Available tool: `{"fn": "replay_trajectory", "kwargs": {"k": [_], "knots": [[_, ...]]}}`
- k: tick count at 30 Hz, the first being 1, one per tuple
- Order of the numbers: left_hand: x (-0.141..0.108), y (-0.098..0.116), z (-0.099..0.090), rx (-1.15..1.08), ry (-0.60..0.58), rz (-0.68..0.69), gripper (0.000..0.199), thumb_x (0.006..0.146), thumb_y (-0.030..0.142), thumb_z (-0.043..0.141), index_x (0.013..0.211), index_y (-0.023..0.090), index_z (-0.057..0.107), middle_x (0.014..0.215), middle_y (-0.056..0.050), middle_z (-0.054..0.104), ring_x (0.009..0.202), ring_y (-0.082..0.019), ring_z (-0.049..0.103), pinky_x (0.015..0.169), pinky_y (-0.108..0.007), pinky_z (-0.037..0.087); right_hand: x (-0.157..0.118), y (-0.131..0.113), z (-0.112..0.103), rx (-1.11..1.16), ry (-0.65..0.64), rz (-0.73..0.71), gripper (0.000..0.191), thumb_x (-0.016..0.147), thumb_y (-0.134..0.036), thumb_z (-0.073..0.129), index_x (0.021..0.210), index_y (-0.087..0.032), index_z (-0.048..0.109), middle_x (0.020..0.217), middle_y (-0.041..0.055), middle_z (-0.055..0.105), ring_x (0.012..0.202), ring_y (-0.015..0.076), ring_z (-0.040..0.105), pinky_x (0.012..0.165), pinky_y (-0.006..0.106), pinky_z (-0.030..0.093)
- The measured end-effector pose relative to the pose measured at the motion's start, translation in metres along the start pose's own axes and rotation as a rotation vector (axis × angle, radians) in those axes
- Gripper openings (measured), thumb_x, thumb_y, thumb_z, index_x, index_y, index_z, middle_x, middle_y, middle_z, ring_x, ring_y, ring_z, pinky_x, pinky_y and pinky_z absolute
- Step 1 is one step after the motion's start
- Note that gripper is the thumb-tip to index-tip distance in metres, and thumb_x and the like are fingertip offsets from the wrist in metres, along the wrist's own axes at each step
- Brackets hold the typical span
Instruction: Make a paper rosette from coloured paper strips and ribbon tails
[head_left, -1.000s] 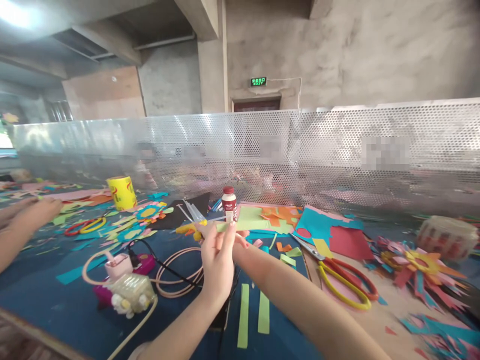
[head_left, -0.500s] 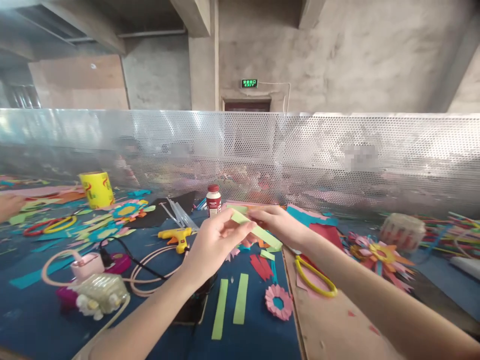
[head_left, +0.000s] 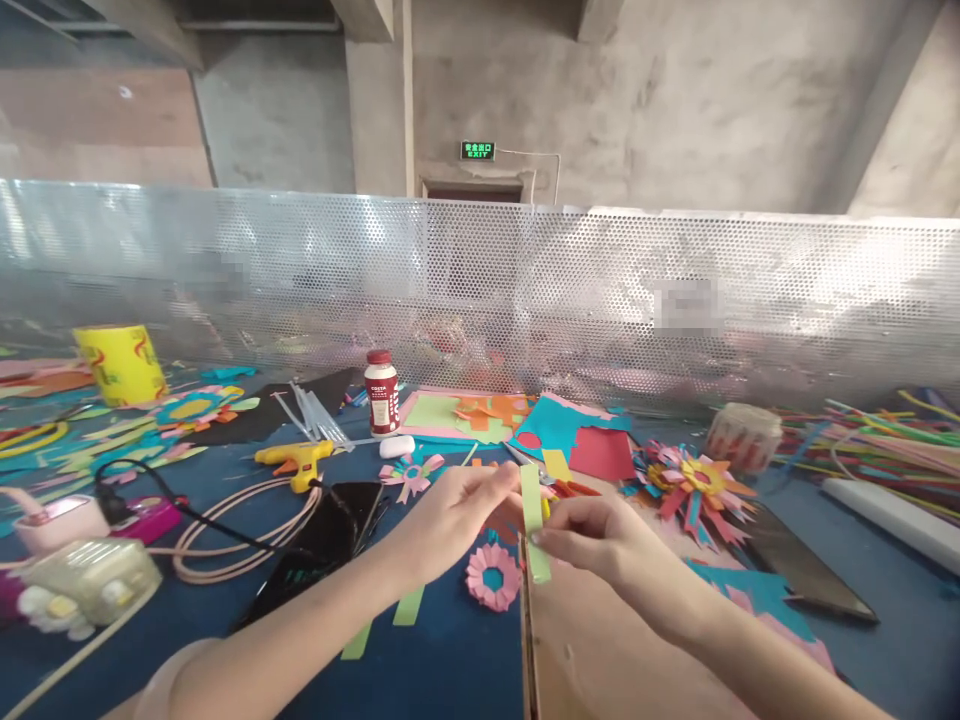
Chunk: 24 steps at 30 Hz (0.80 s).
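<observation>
A light green paper strip [head_left: 534,530] stands nearly upright between my two hands. My right hand [head_left: 604,535] pinches it from the right, the thumb near its lower half. My left hand [head_left: 465,515] is closed, its thumb and fingertips at the strip's left edge; part of that grip is hidden. Just behind my right hand lies a pair of scissors with a red-orange handle [head_left: 576,488], partly covered. Below my left hand is a pink paper flower ring [head_left: 493,577] with a blue centre. Two more green strips [head_left: 409,605] lie partly under my left forearm.
A hot glue gun [head_left: 296,460], a phone [head_left: 322,555], cables and a Costa bottle [head_left: 382,395] are to the left. Coloured paper sheets [head_left: 559,430] lie ahead. A layered paper flower [head_left: 694,490] is at right. A perforated metal screen [head_left: 600,310] stands behind.
The green strip has turned from slanting to nearly upright, and my hands have moved lower. The view has swung right, so table items appear farther left. A hand at the left edge is gone.
</observation>
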<state>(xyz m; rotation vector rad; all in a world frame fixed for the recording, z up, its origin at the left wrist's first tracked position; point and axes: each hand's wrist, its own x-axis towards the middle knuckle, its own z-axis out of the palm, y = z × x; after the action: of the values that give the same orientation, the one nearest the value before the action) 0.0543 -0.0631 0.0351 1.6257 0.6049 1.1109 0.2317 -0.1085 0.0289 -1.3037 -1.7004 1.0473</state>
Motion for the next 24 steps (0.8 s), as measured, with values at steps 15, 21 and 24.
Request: {"fn": "replay_trajectory", "kwargs": {"k": [15,21,24], "knots": [[-0.006,-0.015,0.004,-0.209,-0.314,-0.494,0.030,0.076,0.040,0.064,0.093,0.015,0.067,0.087,-0.010,0.067,0.074,-0.017,0.065,0.073,-0.028,0.049,-0.008,0.027,0.008,0.158,-0.009,0.157,0.021,0.076,-0.031,0.058,0.060,-0.017,0.054,0.060,-0.0049,0.034,0.057,0.0104,0.026,0.053,0.026,0.020],[-0.007,-0.016,0.004,0.055,-0.289,-0.419,0.026,0.071,0.036,0.069,0.091,0.019,0.068,0.088,-0.007,0.066,0.075,-0.017,0.061,0.060,-0.023,0.045,-0.008,0.035,0.008,0.229,-0.011,0.171,0.022,0.072,-0.026,0.055,0.056,-0.018,0.042,0.056,-0.0060,0.026,0.053,0.0101,0.021,0.050,0.029,0.014],[-0.008,-0.017,0.006,0.107,-0.263,-0.410,0.030,0.068,0.034,0.071,0.093,0.019,0.067,0.078,-0.006,0.066,0.067,-0.016,0.061,0.054,-0.022,0.044,-0.006,0.040,0.009,0.248,-0.005,0.157,0.024,0.073,-0.025,0.053,0.055,-0.019,0.038,0.056,-0.0059,0.025,0.053,0.0098,0.021,0.050,0.029,0.014]]}}
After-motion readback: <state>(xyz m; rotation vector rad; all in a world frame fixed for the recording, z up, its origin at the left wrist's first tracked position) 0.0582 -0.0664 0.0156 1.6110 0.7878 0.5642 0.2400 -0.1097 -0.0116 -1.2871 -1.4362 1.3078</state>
